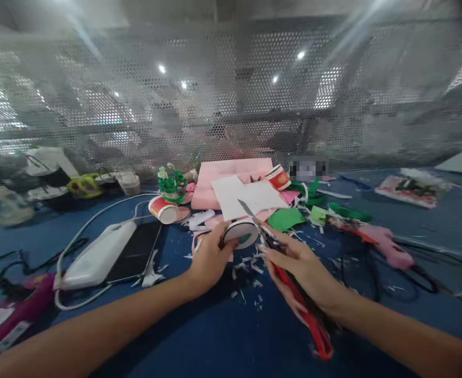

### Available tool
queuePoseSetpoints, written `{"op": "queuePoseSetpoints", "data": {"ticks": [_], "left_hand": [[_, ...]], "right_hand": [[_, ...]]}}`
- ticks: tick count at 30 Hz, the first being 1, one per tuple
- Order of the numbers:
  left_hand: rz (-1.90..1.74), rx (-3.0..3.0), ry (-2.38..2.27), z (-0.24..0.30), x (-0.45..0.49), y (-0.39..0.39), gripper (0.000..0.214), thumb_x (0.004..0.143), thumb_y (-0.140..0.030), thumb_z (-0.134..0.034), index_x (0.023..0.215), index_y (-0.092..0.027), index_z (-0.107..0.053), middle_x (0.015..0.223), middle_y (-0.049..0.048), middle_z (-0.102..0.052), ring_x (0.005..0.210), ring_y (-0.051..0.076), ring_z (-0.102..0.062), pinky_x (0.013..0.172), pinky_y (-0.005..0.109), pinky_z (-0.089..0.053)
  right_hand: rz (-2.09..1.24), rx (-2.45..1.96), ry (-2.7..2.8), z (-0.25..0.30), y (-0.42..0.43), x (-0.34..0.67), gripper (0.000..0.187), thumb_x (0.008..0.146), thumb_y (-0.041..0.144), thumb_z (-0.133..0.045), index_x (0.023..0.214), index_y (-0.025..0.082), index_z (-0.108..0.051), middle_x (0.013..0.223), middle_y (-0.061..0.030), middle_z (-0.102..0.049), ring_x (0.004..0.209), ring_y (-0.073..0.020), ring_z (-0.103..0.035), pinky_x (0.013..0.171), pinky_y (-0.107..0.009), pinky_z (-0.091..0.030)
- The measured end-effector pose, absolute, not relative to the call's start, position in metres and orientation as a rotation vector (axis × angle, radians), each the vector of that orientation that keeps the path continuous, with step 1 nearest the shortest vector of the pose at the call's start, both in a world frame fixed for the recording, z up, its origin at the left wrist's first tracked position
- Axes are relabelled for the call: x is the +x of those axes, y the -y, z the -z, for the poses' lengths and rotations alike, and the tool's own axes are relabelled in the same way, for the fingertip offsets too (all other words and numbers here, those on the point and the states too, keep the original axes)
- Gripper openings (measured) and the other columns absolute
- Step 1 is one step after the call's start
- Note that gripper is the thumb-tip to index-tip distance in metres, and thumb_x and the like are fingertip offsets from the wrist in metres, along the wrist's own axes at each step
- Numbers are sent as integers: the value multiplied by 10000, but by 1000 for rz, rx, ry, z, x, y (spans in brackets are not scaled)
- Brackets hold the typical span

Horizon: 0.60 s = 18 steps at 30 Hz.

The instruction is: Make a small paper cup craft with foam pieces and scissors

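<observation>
My left hand is closed around a small white roll of tape, held just above the blue table. My right hand grips red-handled scissors. The scissors' blades point up and away, right beside the roll. Small white paper scraps lie scattered on the table under both hands.
Behind the hands lie white paper, pink sheets, green paper pieces and red paper cups. A white power bank, a phone and cables sit at left. A pink glue gun lies at right. A perforated screen closes the back.
</observation>
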State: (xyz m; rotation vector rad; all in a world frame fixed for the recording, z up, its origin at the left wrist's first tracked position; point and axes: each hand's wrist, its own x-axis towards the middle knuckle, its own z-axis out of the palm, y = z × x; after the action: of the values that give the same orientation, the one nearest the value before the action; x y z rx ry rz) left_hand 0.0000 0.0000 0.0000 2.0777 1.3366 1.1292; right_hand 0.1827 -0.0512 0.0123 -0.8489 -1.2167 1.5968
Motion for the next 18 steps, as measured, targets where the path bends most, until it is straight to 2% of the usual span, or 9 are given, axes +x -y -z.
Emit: {"op": "queuePoseSetpoints", "data": {"ticks": [8,18], "left_hand": [[-1105,2089,-1280,5,-3,-3,136,801,-206,-531,926,-188,-581,680,-44,-604,591,104,-531,553,195,-410],[-1028,2193,-1267,4,-2,-1,131,805,-205,-516,907,-200,-598,731,-31,-638,653,122,-560,597,212,-424]], "right_hand": [[-1611,-848,1215,-10,51,183,684,863,317,-572,1456,250,-237,528,73,-551,264,-63,-424,246,-156,-409],[-1591,-870,1211,-8,53,181,687,851,320,-583,1450,264,-250,534,77,-550,260,-62,-424,234,-152,-398]]}}
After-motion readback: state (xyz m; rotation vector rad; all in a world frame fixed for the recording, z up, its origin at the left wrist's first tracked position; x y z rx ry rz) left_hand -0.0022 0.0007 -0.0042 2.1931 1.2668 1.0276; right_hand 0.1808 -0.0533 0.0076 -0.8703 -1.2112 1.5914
